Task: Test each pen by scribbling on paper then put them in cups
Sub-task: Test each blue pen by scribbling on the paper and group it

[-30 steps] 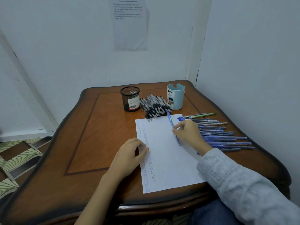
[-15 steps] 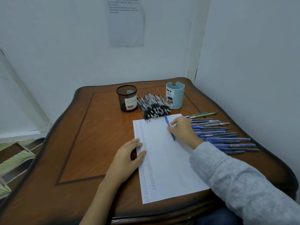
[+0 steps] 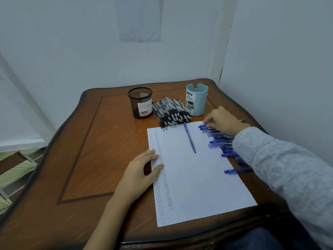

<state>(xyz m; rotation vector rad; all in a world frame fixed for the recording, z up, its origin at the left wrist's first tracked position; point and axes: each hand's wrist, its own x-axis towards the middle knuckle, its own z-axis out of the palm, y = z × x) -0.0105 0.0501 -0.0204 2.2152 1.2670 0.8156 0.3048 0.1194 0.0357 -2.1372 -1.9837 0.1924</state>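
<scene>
A white paper sheet (image 3: 198, 177) with columns of small scribbles down its left side lies on the wooden table (image 3: 90, 150). One blue pen (image 3: 189, 138) lies loose on the sheet, held by no hand. My left hand (image 3: 138, 174) rests on the paper's left edge with relaxed fingers. My right hand (image 3: 223, 120) reaches over the row of blue pens (image 3: 219, 141) beside the paper, its bent fingertips touching the farthest ones. A black mesh cup (image 3: 140, 103) and a light blue cup (image 3: 196, 100) stand at the back, with a pile of black pens (image 3: 171, 112) between them.
The tip of a green pen (image 3: 242, 120) shows behind my right wrist. White walls close off the back and right of the table. A printed sheet (image 3: 138, 18) hangs on the back wall. Patterned floor shows at the left.
My right hand let go of the blue pen, which now lies on the paper. That hand moved right and back to the row of blue pens. The left hand stayed put.
</scene>
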